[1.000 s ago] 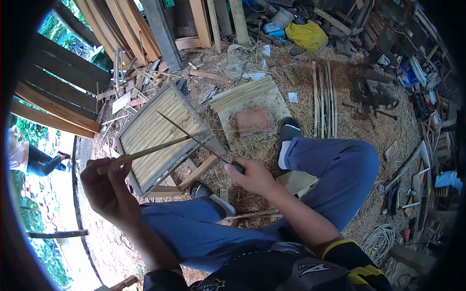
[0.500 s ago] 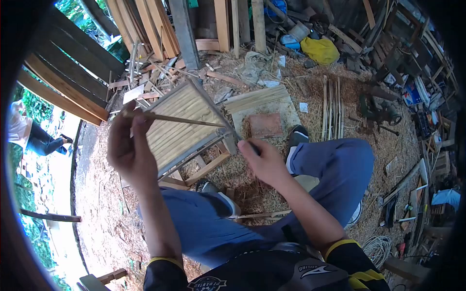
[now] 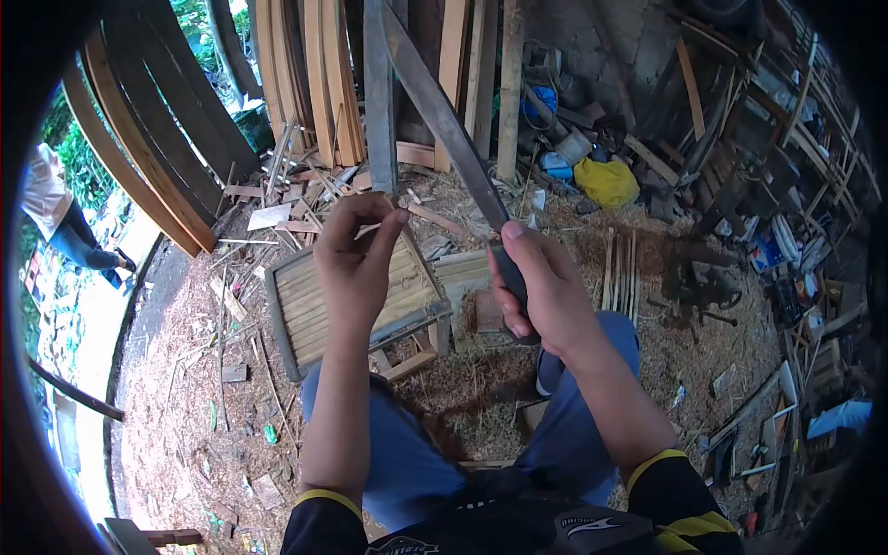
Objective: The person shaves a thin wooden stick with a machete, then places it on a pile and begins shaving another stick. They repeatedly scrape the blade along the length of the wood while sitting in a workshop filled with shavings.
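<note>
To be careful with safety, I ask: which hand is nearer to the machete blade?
Right. The right hand grips the handle just below the machete blade; the left hand is apart, to its left.

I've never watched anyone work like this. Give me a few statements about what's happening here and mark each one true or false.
1. The right hand grips a long knife by its dark handle. True.
2. The slatted panel is lifted in both hands. False: it stands in front of the person's knees.
3. Yellow material lies on the ground beyond the hands. True.
4. The left hand also grips the knife. False: it is raised apart from the knife, its fingertips drawn close together.
5. Another person shows at the left edge of the view. True.
</note>
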Available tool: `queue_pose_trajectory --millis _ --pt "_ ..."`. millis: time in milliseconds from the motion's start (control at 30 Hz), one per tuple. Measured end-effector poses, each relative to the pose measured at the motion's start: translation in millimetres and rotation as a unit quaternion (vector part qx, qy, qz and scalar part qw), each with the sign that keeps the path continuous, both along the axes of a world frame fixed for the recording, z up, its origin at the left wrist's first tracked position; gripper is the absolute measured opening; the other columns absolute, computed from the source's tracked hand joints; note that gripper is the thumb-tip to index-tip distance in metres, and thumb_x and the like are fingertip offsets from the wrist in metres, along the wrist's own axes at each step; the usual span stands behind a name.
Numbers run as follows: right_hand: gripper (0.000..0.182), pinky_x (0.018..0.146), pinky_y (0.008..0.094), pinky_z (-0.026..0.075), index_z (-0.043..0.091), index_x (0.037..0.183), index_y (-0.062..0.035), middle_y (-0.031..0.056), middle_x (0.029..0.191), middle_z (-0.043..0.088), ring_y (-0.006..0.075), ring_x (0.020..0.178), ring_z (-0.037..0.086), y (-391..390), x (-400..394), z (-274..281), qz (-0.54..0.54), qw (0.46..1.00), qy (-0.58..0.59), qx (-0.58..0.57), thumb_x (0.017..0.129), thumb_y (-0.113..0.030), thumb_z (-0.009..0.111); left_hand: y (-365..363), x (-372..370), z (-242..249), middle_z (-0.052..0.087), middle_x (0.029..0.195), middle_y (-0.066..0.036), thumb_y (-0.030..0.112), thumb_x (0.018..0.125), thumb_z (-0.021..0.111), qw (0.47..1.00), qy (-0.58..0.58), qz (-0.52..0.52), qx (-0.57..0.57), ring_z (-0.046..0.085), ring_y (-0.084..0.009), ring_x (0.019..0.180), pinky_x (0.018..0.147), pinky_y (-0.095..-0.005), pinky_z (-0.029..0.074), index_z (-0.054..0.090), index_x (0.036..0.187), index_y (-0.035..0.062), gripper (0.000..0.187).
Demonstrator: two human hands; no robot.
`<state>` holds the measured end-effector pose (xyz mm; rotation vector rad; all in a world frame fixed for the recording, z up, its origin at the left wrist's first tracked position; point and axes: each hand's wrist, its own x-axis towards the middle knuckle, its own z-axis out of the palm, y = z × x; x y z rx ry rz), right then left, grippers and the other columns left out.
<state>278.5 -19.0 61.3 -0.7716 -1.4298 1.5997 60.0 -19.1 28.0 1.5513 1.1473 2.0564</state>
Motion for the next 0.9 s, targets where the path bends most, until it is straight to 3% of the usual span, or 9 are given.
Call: queue_pose_trajectory --millis 100,233,333,367,467,667,900 --pt "0.049 0.04 0.025 0.035 0.053 0.085 -0.0067 -0.0012 0.057 0.046 0.007 0.04 0.041 1.3 -6.7 19.1 0.021 0.999 -0.026 0.008 0.107 -0.05 0.048 3.0 1.2 1.5 0.069 0.096 -0.004 -0.004 0.096 0.068 1.0 0.023 -0.009 -0.01 0.066 -0.0101 0.092 0.085 -0.0262 0.054 0.066 0.105 -0.0028 0.009" --pt "0.049 0.041 0.0244 0.034 0.053 0.085 -0.0064 -0.0014 0.058 0.046 0.0067 0.041 0.041 6.9 -10.1 28.3 0.041 0.998 -0.033 0.032 0.107 -0.05 0.048 9.2 8.0 4.0 0.064 0.1 -0.008 -0.001 0.095 0.069 0.999 0.048 0.004 -0.001 0.066 -0.0132 0.093 0.076 -0.0257 0.06 0.067 0.107 -0.007 0.013" --pt "0.049 0.041 0.0243 0.034 0.054 0.085 -0.0065 -0.0017 0.058 0.046 0.0063 0.041 0.041 15.6 -10.2 27.8 0.051 0.997 -0.031 0.041 0.108 -0.049 0.048 11.8 15.0 7.3 0.065 0.105 -0.008 -0.003 0.097 0.065 0.997 0.079 0.025 0.009 0.067 -0.0135 0.096 0.086 -0.0278 0.056 0.066 0.107 -0.0058 0.01" --pt "0.048 0.041 0.0243 0.034 0.054 0.085 -0.0066 -0.0018 0.058 0.046 0.0061 0.041 0.041 17.9 -10.2 26.7 0.054 0.997 -0.03 0.043 0.108 -0.049 0.048 14.0 17.6 7.3 0.064 0.105 -0.008 -0.004 0.097 0.066 0.996 0.079 0.038 0.017 0.067 -0.0141 0.095 0.084 -0.0276 0.057 0.066 0.105 -0.0067 0.009" --pt "0.048 0.041 0.0243 0.033 0.054 0.085 -0.0065 -0.0022 0.058 0.046 0.0056 0.042 0.04 20.8 -11.7 26.8 0.048 0.998 -0.033 0.028 0.108 -0.048 0.047 21.4 19.3 7.2 0.063 0.101 -0.008 -0.004 0.092 0.071 0.996 0.068 0.052 0.036 0.067 -0.014 0.091 0.075 -0.0268 0.06 0.069 0.107 -0.0052 0.015" --pt "0.049 0.039 0.0251 0.034 0.056 0.09 -0.0045 0.0013 0.058 0.05 0.0079 0.04 0.041 26.5 -17.6 29.1 0.047 0.997 -0.029 0.046 0.107 -0.049 0.046 26.9 19.7 12.7 0.064 0.099 -0.008 -0.004 0.09 0.074 0.992 0.105 0.057 0.032 0.067 -0.0138 0.089 0.074 -0.0271 0.06 0.07 0.104 -0.0041 0.015" --pt "0.05 0.039 0.0248 0.034 0.056 0.093 -0.0045 0.0016 0.058 0.049 0.008 0.041 0.042 33.4 -25.8 25.7 0.053 0.998 -0.026 0.017 0.108 -0.05 0.043 33.9 8.0 8.6 0.063 0.098 -0.007 -0.005 0.09 0.073 0.997 0.058 0.047 0.024 0.067 -0.0139 0.089 0.076 -0.0268 0.059 0.069 0.105 -0.0041 0.016"
